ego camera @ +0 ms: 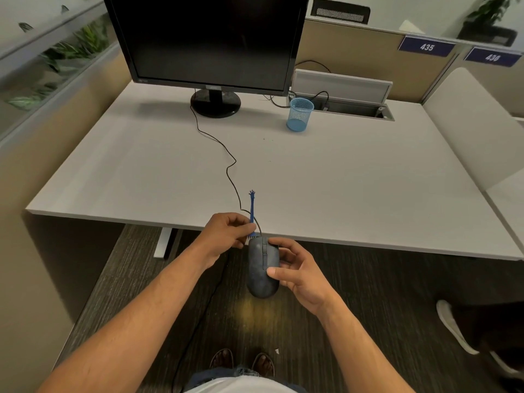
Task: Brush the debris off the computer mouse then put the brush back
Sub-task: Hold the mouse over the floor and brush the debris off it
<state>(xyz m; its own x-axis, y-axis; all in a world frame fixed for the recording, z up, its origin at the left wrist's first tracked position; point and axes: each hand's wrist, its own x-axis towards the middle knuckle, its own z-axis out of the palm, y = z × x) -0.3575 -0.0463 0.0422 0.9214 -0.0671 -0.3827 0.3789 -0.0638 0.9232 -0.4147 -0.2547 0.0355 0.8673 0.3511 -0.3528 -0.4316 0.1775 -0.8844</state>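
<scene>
A dark grey wired computer mouse (261, 268) is held off the desk's near edge, above the floor, its top dusted with pale specks. My right hand (300, 270) grips its right side, thumb on top. My left hand (226, 234) pinches a thin blue brush (251, 207), whose handle points away from me and ends in a small hand shape. The bristle end sits at the mouse's front left corner, partly hidden by my fingers. The mouse cable (226, 165) runs across the white desk (354, 180) toward the monitor.
A black monitor (209, 41) stands at the back of the desk. A blue mesh cup (299, 114) sits to its right, beside an open cable tray (351, 109). A yellowish dust patch (252, 307) lies on the carpet under the mouse. Another person's shoe (453, 327) is at lower right.
</scene>
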